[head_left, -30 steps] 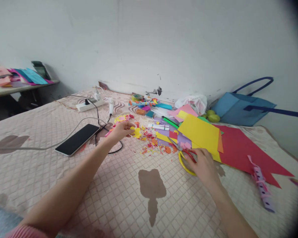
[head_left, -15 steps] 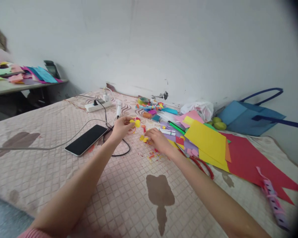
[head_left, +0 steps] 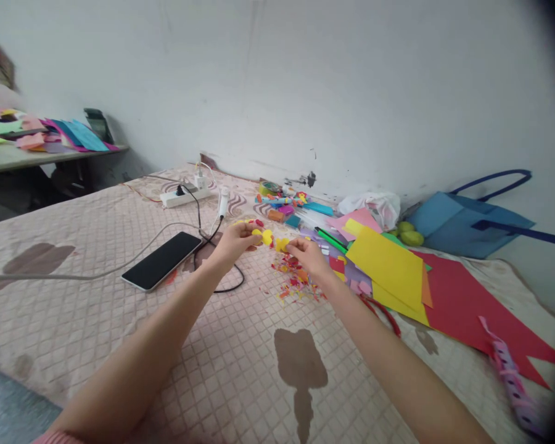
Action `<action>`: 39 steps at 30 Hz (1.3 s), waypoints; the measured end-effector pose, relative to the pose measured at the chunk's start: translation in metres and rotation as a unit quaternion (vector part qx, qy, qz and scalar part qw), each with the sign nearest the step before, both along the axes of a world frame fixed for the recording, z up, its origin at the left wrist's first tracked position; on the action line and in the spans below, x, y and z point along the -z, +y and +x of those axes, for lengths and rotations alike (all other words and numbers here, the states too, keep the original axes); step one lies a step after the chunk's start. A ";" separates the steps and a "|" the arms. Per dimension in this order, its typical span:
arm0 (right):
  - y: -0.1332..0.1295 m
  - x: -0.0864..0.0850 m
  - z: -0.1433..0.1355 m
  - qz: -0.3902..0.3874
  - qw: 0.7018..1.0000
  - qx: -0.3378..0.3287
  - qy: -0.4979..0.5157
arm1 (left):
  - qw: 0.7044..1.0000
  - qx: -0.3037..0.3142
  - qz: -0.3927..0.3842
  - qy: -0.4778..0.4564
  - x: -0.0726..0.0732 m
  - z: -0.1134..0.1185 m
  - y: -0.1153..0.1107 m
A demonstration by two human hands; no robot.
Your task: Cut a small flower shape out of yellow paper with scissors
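Between its fingertips my left hand [head_left: 235, 242] pinches a yellow paper cutout [head_left: 263, 237] with rounded lobes. A smaller yellow paper piece [head_left: 282, 245] is held in the closed fingers of my right hand [head_left: 309, 254]. The two pieces are close together over the table; whether they touch or are joined, I cannot tell. Just behind my left fingers lies a small red piece [head_left: 259, 222]. Red, yellow and orange paper scraps [head_left: 296, 274] are scattered below my right hand.
A phone [head_left: 163, 261], cables and a white power strip [head_left: 185, 197] lie left. To the right are a green marker [head_left: 330, 239], yellow paper sheets [head_left: 386, 264], red paper [head_left: 462, 302], red-handled scissors [head_left: 383, 313] and a blue bag [head_left: 467, 219]. A pink-wrapped item [head_left: 509, 376] lies near the right edge.
My right hand has lifted its yellow piece away from the table scraps, up and right. My left hand's yellow piece has shifted slightly right and down, and more scraps are now uncovered.
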State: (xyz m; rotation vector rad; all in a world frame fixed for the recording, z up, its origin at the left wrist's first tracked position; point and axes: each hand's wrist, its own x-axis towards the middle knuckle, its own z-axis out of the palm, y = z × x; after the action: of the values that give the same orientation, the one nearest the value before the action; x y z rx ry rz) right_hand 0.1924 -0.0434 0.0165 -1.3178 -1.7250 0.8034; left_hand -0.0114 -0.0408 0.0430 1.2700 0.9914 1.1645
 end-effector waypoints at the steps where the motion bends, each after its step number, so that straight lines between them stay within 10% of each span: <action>1: -0.009 -0.002 0.003 -0.020 0.999 0.007 0.033 | 0.999 0.032 -0.012 -0.003 0.002 0.004 -0.003; 12: -0.111 0.000 0.037 -0.126 0.963 0.046 0.235 | 0.974 0.199 -0.107 -0.023 0.023 0.061 -0.058; 39: -0.118 0.006 0.034 -0.111 0.963 0.064 0.238 | 0.971 0.205 -0.122 -0.015 0.023 0.073 -0.077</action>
State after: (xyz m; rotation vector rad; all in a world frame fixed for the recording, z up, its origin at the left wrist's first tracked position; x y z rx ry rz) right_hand 0.2260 -0.1619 0.0101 -1.2388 -1.1851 1.1554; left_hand 0.0611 -0.1176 0.0201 1.1846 0.7735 0.7163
